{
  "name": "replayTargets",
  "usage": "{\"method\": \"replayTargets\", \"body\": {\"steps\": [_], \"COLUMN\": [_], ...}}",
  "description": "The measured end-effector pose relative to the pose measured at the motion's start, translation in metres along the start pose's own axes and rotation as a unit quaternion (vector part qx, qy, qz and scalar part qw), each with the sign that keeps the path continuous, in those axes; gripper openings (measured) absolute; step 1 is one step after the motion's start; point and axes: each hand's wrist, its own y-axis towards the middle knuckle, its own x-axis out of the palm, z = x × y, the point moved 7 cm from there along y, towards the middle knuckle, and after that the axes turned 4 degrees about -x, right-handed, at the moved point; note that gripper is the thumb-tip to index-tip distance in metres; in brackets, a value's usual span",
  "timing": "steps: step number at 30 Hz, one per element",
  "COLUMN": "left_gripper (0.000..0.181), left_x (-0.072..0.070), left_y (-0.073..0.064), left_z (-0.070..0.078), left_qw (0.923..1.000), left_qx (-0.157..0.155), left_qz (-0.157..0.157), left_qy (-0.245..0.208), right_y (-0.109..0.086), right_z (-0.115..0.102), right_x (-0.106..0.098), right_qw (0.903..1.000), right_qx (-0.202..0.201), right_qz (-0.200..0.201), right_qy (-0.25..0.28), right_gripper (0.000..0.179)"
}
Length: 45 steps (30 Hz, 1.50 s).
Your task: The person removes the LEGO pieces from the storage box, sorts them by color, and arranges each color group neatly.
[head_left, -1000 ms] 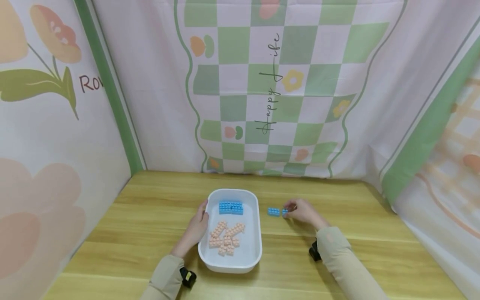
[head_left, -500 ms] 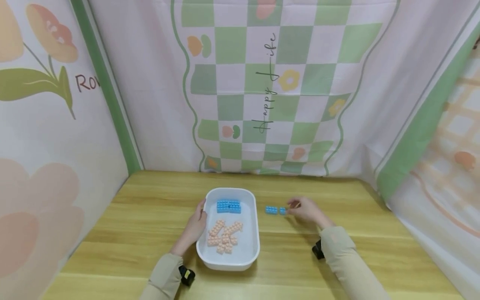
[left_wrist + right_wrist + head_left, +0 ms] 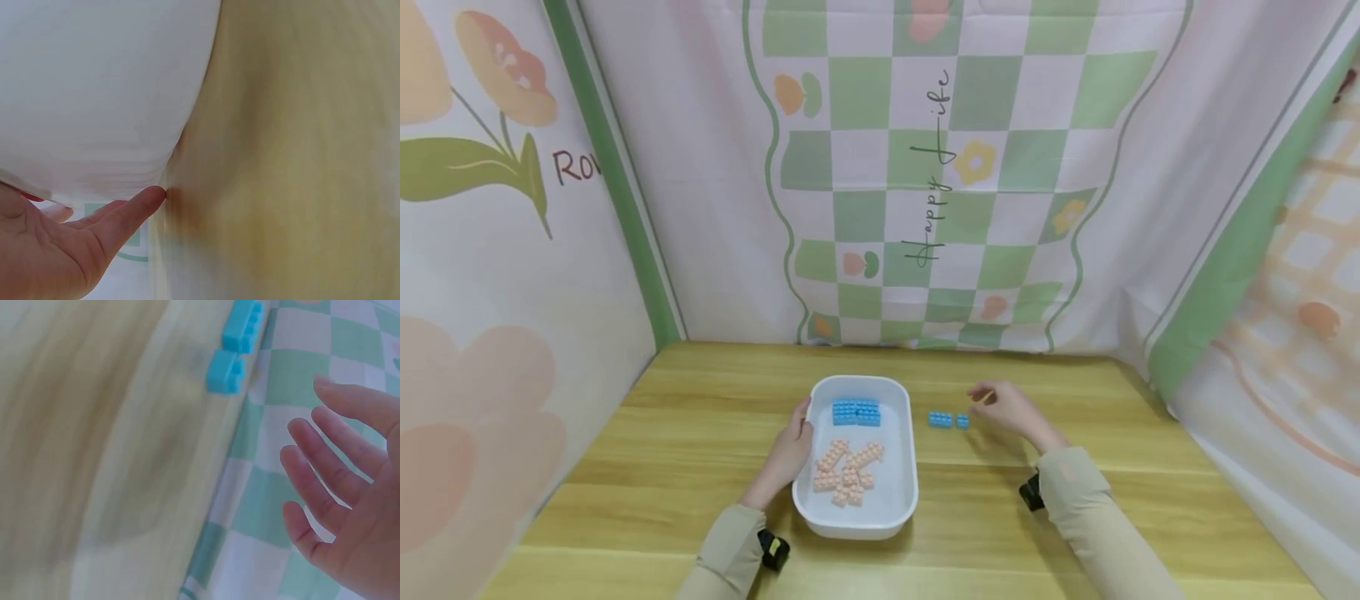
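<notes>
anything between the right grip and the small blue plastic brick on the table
Nothing visible: only a gap separates the right grip from the small blue plastic brick. The longer blue plastic brick sits on its other side.

Bright, diffuse light is filling the head view, laying soft shadows on the bench (image 3: 700, 433) around the white tray (image 3: 857, 531) and beneath the right hand (image 3: 1009, 411), while the wide lens is making the side walls lean outward. The left wrist view is looking dimmer, its wood grain smearing out of focus; the right wrist view is appearing hazy, its bench blurring under a broad shadow.
</notes>
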Motion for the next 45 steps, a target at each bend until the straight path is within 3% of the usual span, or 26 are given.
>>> {"method": "replayTargets", "body": {"steps": [8,19,25,34,45], "left_gripper": [0.050,0.050,0.050,0.050,0.050], "left_x": [0.000,-0.002,-0.002,-0.003,-0.001], "left_y": [0.001,0.002,0.001,0.000,0.002], "left_z": [0.000,-0.003,-0.001,-0.002,-0.003], "left_qw": [1.0000,1.0000,1.0000,0.9999,0.9999], "left_qx": [-0.003,-0.002,-0.003,0.002,0.001], "left_qz": [-0.003,0.001,0.001,-0.005,-0.009], "left_qy": [-0.001,-0.007,-0.006,-0.013,-0.011], "right_y": [0.017,0.041,0.049,0.058,0.067], "right_z": [-0.030,-0.074,-0.096,-0.115,-0.117], "right_x": [0.002,0.016,0.027,0.046,0.078], "right_qw": [0.9996,0.9963,0.9956,0.9936,0.9916], "right_qx": [-0.022,-0.078,-0.089,-0.113,-0.128], "right_qz": [0.015,0.031,0.023,0.002,-0.018], "right_qy": [-0.008,-0.019,-0.012,0.006,-0.006], "right_gripper": [0.031,0.027,0.027,0.025,0.018]}}
